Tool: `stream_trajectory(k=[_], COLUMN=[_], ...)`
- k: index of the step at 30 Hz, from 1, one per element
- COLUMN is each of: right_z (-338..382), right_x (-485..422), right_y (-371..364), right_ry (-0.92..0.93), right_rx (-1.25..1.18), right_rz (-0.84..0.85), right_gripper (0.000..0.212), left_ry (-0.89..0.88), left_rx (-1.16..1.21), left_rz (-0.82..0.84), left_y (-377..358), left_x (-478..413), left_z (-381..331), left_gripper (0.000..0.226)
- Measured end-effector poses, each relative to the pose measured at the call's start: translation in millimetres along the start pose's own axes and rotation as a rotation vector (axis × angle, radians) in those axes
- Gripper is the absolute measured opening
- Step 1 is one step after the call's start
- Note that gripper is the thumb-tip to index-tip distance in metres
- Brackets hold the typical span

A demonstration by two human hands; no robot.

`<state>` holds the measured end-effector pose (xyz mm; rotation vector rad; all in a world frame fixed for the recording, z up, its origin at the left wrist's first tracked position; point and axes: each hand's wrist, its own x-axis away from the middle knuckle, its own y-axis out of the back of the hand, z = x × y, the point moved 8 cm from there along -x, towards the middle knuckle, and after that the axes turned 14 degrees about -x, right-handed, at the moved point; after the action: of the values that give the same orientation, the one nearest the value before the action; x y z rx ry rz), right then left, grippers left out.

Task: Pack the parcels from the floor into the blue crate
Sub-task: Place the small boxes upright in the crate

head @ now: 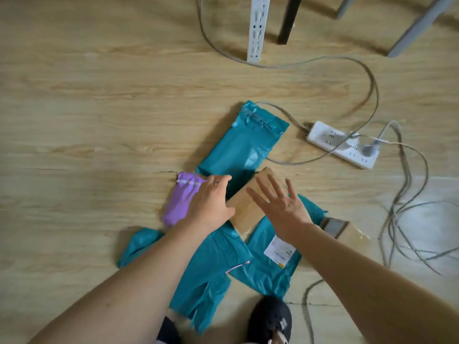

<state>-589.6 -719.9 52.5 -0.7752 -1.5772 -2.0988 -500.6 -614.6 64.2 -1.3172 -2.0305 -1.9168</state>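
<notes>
parcels lie in a loose overlapping heap on the wood floor: purple pouch, flat brown packet, far teal mailer, labelled teal mailer. blue crate not in view. left hand lies over the pouch's inner edge, fingers straight and reaching forward, gripping nothing. right hand is above the brown packet, fingers spread wide, nothing held; cannot tell whether it touches. step, as i read it: pick-up, choosing what to gather. next move calls for getting fingers under flat, slippery film and closing firmly, clear of the power strip and cables nearby.
</notes>
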Motion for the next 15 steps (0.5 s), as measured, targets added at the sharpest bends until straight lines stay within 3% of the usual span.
stream_trajectory(k=[7,10,15], right_z=[16,20,14], right_x=[-67,-74,-82], right_y=[-57,-54,-31], right_ry=[0.103,0.128,0.044], right_rx=[0.163,0.106,-0.144], right_rz=[0.026,-0.034,-0.116], right_gripper=[0.108,0.102,0.109], left_ry=[0.085,0.101,0.115], left_rx=[0.149,0.150,0.196], left_rz=[0.030,0.086,0.147], left_y=[-59,-66,-65], left_x=[-11,-10,-11], left_z=[46,57,66], left_gripper=[0.074,0.083,0.101])
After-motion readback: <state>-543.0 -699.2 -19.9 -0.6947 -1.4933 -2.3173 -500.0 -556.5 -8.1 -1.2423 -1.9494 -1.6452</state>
